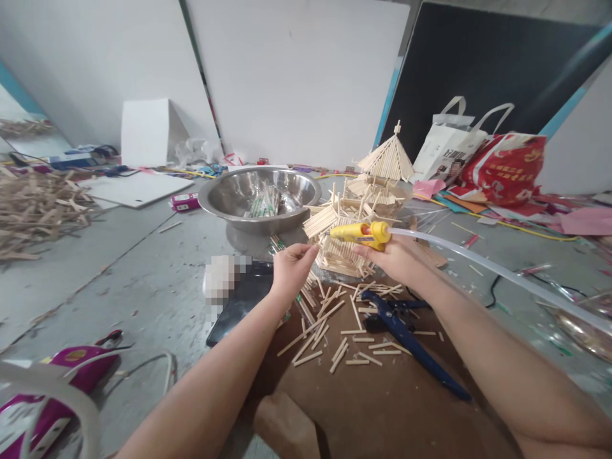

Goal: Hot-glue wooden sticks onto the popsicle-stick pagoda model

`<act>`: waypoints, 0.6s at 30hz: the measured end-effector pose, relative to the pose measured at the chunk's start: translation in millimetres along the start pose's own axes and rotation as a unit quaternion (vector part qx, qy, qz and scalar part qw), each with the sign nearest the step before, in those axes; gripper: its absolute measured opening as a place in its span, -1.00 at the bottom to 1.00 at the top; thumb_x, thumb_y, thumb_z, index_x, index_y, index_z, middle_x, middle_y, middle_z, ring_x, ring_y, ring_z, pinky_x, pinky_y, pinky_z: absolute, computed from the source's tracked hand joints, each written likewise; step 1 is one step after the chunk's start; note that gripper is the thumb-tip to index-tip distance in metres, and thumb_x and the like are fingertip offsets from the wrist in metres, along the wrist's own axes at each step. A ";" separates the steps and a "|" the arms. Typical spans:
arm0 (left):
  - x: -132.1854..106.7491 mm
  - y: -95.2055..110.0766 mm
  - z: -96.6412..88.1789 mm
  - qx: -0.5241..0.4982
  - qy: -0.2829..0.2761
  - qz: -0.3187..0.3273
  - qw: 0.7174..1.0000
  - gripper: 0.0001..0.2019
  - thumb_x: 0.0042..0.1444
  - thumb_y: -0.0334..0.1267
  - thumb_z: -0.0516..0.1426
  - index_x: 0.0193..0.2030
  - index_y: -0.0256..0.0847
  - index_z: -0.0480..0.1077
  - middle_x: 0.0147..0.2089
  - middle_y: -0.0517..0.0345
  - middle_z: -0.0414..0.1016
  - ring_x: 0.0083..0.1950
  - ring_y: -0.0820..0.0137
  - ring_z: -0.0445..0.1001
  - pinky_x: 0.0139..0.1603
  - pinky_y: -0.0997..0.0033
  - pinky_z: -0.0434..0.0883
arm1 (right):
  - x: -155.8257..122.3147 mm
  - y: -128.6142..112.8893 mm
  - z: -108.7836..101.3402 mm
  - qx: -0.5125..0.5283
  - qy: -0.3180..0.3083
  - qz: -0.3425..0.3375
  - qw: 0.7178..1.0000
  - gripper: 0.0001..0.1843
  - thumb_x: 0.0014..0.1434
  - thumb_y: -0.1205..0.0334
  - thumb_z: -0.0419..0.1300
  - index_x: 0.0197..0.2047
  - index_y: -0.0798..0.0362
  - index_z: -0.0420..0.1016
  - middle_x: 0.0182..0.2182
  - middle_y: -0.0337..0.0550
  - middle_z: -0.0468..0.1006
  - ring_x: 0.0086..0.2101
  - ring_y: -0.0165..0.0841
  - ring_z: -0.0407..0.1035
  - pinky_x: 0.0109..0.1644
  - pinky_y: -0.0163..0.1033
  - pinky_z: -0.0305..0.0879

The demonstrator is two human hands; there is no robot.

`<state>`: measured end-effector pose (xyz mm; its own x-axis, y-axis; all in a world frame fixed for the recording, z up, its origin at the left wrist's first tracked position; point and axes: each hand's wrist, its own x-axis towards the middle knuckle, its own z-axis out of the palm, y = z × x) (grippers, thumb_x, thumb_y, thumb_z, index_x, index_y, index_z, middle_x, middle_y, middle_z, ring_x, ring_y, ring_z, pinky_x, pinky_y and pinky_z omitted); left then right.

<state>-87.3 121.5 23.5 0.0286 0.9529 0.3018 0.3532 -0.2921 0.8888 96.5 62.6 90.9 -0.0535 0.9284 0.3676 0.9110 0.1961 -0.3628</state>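
Observation:
My right hand (387, 258) is wrapped round a yellow glue gun (356, 233), with a long clear glue stick (478, 258) running out of its back. The gun's nozzle points left, close to the fingertips of my left hand (295, 262). Those fingers are pinched together; whatever they hold is too small to make out. Just behind both hands stands a model pavilion (387, 159) built of thin wooden sticks, with a pointed roof. Cut wooden sticks (339, 354) lie scattered below my hands, beside blue-handled cutters (411, 344).
A steel basin (215, 203) holding packaged sticks stands behind my left hand. A black tablet-like slab (239, 306) lies to the left. Magenta devices (90, 370) with hoses sit at lower left. Paper bags (507, 166) stand at back right, and a wood-scrap pile (36, 210) lies far left.

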 end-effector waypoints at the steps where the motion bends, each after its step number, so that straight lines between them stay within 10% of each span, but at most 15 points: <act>1: 0.0 -0.2 0.0 -0.001 -0.001 0.000 1.000 -0.68 -0.17 -0.02 0.08 -0.51 -0.27 0.46 -0.72 0.25 0.27 -0.63 0.53 0.20 -0.59 0.55 0.15 | 0.2 0.5 0.5 0.000 0.002 -0.001 1.000 -0.51 -0.01 -0.11 -0.02 -0.20 0.06 0.45 -0.30 -0.09 0.52 -0.26 -0.24 0.37 -0.24 -0.24 0.25; 18: -0.9 1.4 -0.7 0.008 0.010 0.006 1.000 -0.68 -0.16 -0.03 0.08 -0.51 -0.27 0.47 -0.71 0.23 0.31 -0.62 0.53 0.21 -0.58 0.55 0.16 | -2.9 -2.0 -3.7 0.004 -0.020 0.000 1.000 -0.52 -0.02 -0.13 -0.02 -0.25 0.04 0.47 -0.39 -0.11 0.52 -0.36 -0.29 0.38 -0.34 -0.27 0.24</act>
<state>-87.4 120.2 24.8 0.0150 0.9474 0.3197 0.3675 -0.3026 0.8794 96.3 58.4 93.8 -0.0710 0.9404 0.3326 0.9080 0.1989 -0.3686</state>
